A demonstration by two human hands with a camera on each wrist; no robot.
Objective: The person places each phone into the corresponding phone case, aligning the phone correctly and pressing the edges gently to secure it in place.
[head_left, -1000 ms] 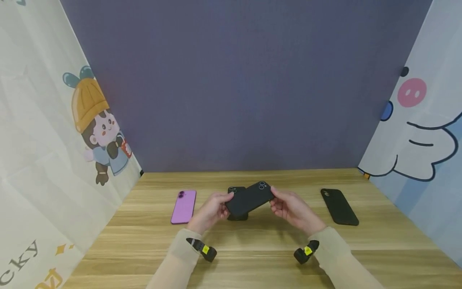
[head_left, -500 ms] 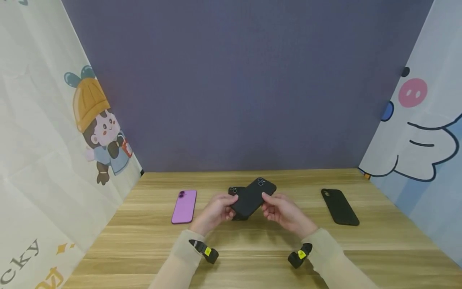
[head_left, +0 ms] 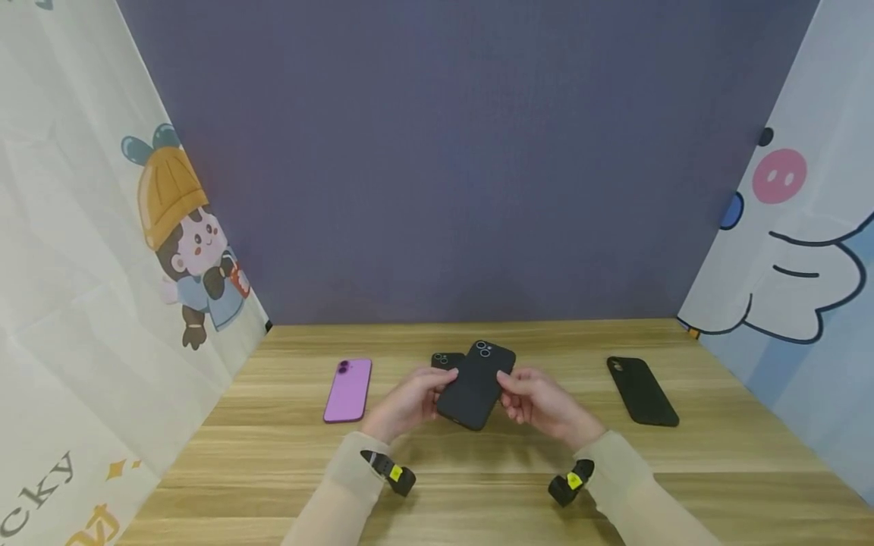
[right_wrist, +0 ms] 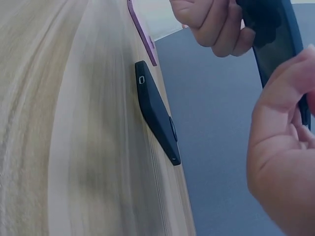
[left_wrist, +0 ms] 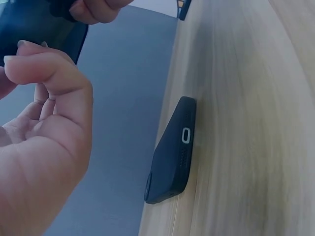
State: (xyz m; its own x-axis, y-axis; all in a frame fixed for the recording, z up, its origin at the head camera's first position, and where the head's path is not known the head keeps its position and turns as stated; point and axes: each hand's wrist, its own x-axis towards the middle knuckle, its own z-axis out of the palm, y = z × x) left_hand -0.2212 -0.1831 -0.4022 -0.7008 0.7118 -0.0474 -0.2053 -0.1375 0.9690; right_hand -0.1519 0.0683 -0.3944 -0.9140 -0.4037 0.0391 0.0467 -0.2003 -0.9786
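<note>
Both hands hold a phone in a black case (head_left: 476,387) above the table, its back with two camera lenses turned up. My left hand (head_left: 410,402) grips its left edge with thumb on the back and fingers beneath. Along the opposite edge, the thumb and fingers of my right hand (head_left: 542,402) pinch it. Its dark glossy screen side shows in the right wrist view (right_wrist: 270,44). Behind and partly hidden by it, a second black phone (head_left: 441,359) lies on the table; the left wrist view shows this phone's port end (left_wrist: 183,142).
A purple phone (head_left: 348,390) lies face down to the left on the wooden table (head_left: 478,493). At the right is a black phone case (head_left: 642,390) with an open camera cutout. A dark panel (head_left: 437,167) stands behind, with printed curtains on both sides.
The held phone has turned from slanting sideways to nearly upright in the head view, its lower end coming nearer. My right hand has shifted left, its grip now on the long edge.
</note>
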